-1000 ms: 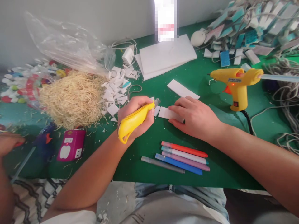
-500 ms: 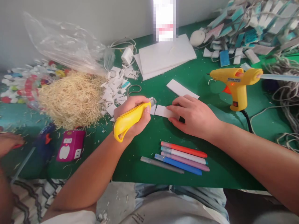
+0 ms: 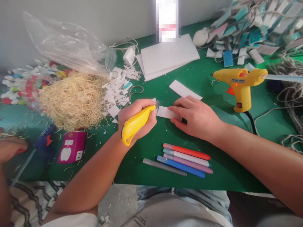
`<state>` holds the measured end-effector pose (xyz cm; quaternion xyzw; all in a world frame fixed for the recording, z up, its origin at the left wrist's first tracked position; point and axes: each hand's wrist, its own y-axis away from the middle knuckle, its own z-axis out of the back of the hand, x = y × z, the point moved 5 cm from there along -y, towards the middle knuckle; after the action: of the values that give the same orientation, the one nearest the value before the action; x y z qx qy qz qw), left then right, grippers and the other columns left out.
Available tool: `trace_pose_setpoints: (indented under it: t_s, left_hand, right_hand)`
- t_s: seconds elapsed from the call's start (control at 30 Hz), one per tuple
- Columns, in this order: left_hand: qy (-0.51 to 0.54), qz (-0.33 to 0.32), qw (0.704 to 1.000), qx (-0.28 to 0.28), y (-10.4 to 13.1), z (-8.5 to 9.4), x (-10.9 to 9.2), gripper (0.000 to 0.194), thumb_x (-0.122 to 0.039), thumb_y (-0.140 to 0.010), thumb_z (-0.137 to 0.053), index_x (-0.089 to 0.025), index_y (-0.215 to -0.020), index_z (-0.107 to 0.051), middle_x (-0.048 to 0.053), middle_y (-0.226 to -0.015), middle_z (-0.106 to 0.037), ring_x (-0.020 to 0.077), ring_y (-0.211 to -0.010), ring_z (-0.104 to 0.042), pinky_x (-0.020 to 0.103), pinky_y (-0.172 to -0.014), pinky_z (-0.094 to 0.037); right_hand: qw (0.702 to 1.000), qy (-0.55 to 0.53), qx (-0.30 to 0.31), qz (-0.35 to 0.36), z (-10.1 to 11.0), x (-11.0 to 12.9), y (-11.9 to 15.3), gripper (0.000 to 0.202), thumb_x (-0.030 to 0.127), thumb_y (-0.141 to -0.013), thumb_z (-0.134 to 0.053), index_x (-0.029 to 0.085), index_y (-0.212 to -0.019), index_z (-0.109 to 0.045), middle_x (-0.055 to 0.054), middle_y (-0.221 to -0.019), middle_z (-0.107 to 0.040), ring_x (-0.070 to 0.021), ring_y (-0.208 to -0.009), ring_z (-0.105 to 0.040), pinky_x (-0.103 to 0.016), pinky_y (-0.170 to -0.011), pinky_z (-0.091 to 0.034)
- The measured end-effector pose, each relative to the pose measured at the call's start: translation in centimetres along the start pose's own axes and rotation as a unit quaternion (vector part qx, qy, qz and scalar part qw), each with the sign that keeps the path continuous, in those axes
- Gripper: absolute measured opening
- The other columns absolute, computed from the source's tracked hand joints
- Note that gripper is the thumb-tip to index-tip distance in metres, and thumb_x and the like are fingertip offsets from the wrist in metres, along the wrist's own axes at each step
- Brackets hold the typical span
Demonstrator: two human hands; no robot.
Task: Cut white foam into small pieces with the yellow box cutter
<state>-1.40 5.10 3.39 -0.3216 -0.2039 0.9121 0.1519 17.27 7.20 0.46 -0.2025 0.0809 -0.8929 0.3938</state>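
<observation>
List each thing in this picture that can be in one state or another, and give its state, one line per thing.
Left hand: closed around the yellow utility knife.
Yellow utility knife: blade tip at the white strip's end.
Right hand: flat, pressing the white strip down.
Glue gun: standing upright, red light on.
Markers: capped, lying side by side.
Plastic bag: open, crumpled.

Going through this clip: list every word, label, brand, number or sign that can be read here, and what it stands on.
None can be read.
Glue gun: a dark label on its side, too small to read.
Grey shirt: dark print at the bottom edge, blurred and cut off.
Upright white thing at the wall: pixelated, unreadable.
Purple box: white shapes, no legible text.
Utility knife in the left hand: no text visible.
</observation>
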Motion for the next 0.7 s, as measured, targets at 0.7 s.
trace_pose_setpoints:
  t_s: [0.7]
  left_hand:
    - [-0.087,-0.075,0.989,0.092,-1.4,0.8,2.0,0.029,-0.035,-0.090,-0.076,-0.027,-0.117,-0.069,0.000,-0.106,-0.080,0.0164,-0.079,-0.076,0.025,-0.070,-0.059]
  right_hand:
    - [1.000,0.005,-0.003,0.000,-0.1,-0.1,0.1,0.029,0.025,-0.096,-0.057,0.015,-0.115,-0.077,-0.015,-0.106,-0.071,-0.0266,-0.093,-0.060,-0.040,-0.076,-0.055]
